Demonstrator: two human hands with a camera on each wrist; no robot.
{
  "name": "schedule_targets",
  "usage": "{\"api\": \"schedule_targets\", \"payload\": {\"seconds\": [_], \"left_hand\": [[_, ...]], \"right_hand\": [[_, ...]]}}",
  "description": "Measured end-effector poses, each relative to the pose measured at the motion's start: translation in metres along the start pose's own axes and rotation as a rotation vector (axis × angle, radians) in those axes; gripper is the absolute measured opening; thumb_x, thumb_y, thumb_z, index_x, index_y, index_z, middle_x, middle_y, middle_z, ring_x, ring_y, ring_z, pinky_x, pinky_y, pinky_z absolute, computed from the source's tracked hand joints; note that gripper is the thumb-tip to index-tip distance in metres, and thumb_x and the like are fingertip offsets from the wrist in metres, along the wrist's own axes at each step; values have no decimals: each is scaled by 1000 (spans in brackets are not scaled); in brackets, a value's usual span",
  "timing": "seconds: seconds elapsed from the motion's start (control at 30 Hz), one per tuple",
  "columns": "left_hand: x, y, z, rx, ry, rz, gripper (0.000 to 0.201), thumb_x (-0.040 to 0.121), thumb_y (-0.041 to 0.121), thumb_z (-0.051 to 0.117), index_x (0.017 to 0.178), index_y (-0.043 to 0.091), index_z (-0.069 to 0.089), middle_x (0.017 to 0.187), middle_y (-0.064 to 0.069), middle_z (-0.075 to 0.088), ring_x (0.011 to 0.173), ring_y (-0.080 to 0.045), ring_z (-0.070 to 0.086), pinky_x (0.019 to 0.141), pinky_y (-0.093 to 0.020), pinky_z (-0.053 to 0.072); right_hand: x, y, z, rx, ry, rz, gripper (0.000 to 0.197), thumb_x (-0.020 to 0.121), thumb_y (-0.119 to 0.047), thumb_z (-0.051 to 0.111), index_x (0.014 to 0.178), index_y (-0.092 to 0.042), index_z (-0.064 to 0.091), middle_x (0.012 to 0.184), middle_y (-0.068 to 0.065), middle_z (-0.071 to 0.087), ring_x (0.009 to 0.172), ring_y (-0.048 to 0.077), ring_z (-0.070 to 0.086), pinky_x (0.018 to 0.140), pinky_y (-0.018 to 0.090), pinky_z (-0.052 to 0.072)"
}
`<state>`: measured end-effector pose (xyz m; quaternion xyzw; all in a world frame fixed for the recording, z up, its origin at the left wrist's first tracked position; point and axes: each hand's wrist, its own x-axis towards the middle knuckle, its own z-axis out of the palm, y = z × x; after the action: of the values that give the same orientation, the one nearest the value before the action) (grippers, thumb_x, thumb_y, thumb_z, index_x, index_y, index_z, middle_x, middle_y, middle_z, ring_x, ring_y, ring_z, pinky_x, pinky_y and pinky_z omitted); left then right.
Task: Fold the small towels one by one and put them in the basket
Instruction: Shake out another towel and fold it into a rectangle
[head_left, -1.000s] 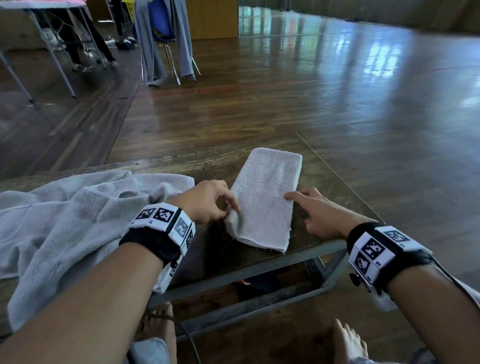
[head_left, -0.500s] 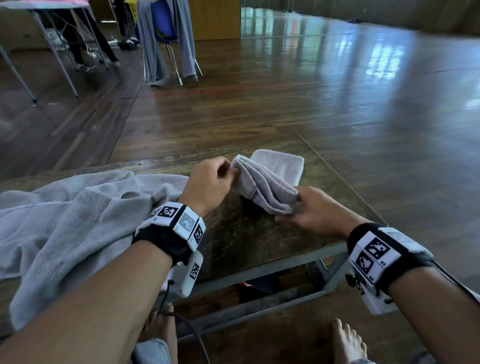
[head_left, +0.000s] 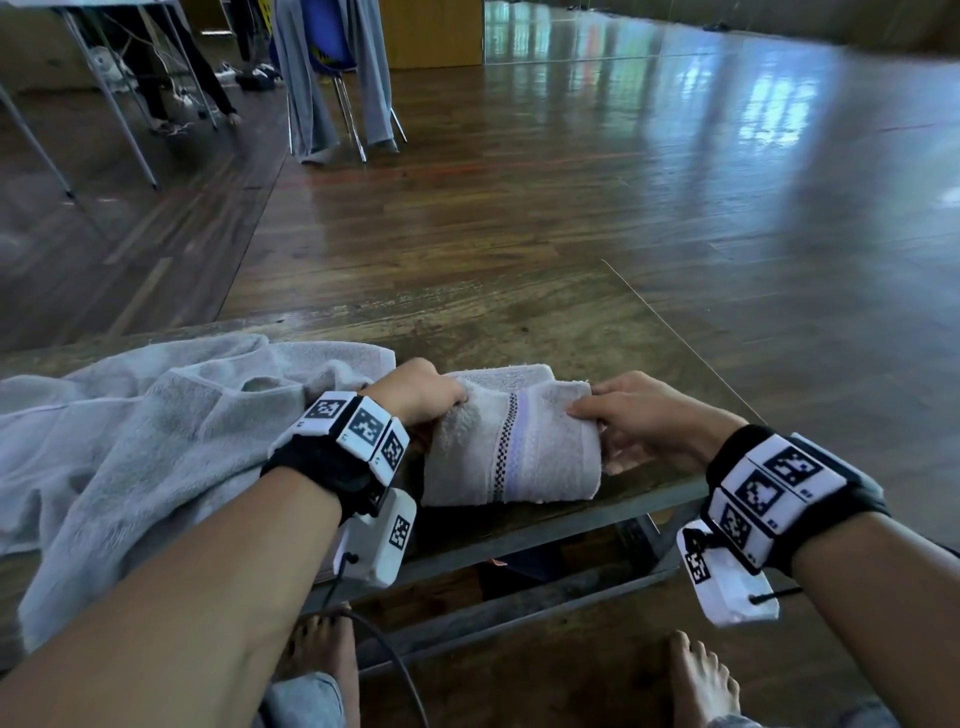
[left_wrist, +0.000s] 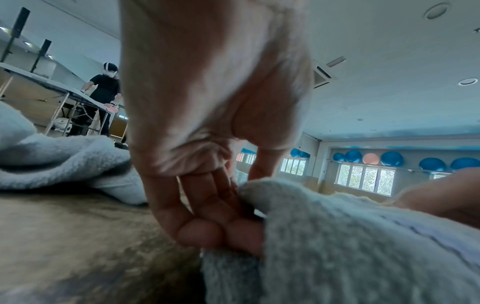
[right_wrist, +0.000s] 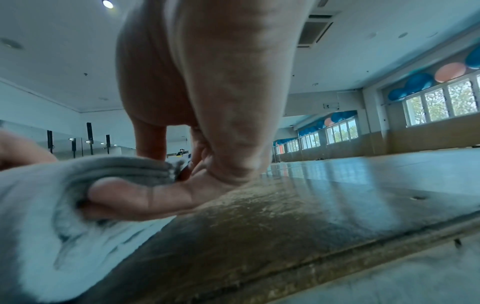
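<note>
L hand (head_left: 423, 397) + R hand (head_left: 641, 421) grip folded towel (head_left: 511, 449) | no legible txt

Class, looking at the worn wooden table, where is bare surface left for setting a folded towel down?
Bare wood runs along the far edge beyond the small folded white towel, and right of the right hand. The left side is crowded by the large rumpled grey towel.

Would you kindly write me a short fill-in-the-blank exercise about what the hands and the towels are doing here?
1. Both hands hold the small ____ by its ends.
2. The small towel bears a checkered ____ across it.
3. The left hand and right hand work over a wooden ____.
4. Beside the left hand lies a ____ towel, unfolded.

Missing words: towel; stripe; table; large
</note>
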<state>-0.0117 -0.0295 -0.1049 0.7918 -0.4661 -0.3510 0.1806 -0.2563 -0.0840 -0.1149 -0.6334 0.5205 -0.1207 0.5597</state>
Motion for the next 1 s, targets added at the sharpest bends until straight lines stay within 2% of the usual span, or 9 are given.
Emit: {"api": "schedule_targets", "payload": {"seconds": [0.13,0.33,0.43,0.53,0.7,0.77,0.83,0.9,1.0], "left_hand": [[1,5,-1,-42,140,-1,44,93,35,49,112,-3,61,109,-19,66,98,-38,65,93,-49,54],[7,-4,6,109,178,-17,39,91,43,51,87,4,58,97,-15,66,86,-30,61,73,-33,47],[9,-9,10,169,224,23,42,94,43,53,99,2,62,108,-20,66,101,-36,62,78,-36,45],[12,-11,12,168,258,37,30,99,35,45,86,10,53,98,-10,61,103,-33,58,86,-36,43],[14,-13,16,163,297,30,40,100,32,44,64,17,40,71,-1,51,81,-29,54,75,-35,43],[15,-14,17,159,296,27,35,100,36,44,73,14,48,83,-5,59,87,-31,57,75,-35,44],[17,-13,16,129,277,-9,41,96,44,46,106,5,57,109,-13,64,100,-33,60,79,-36,46],[16,-11,12,69,256,-45,69,85,49,52,130,-3,49,123,-18,63,108,-35,61,76,-37,47],[12,-8,8,-19,286,-12,80,74,47,57,136,0,40,125,-17,60,110,-34,59,77,-39,46]], "right_hand": [[7,-5,6,-9,136,-142,18,99,-31,61,105,-16,69,93,7,75,64,16,69,51,28,55],[21,-7,20,-231,224,-198,23,97,-34,62,98,-12,70,97,7,74,90,26,72,80,44,60],[25,-11,21,-278,260,-168,27,96,-38,61,98,-12,69,95,8,74,88,28,72,71,41,60],[29,-15,24,-313,276,-134,22,94,-43,61,97,-22,67,94,2,72,87,25,71,72,41,63],[35,-15,30,-419,349,-81,26,92,-50,60,103,-26,59,103,-2,67,92,24,66,84,43,58],[35,-15,33,-451,333,-104,34,95,-49,57,123,-30,52,111,0,63,98,27,63,88,46,56],[33,-15,33,-470,284,-137,43,98,-47,52,140,-44,42,123,6,63,101,30,65,87,49,58],[30,-16,33,-537,265,-137,44,100,-50,47,143,-51,39,132,6,61,101,31,66,84,48,59],[28,-15,28,-744,317,-101,37,95,-56,42,129,-42,49,125,7,61,97,31,61,78,41,49]]}}
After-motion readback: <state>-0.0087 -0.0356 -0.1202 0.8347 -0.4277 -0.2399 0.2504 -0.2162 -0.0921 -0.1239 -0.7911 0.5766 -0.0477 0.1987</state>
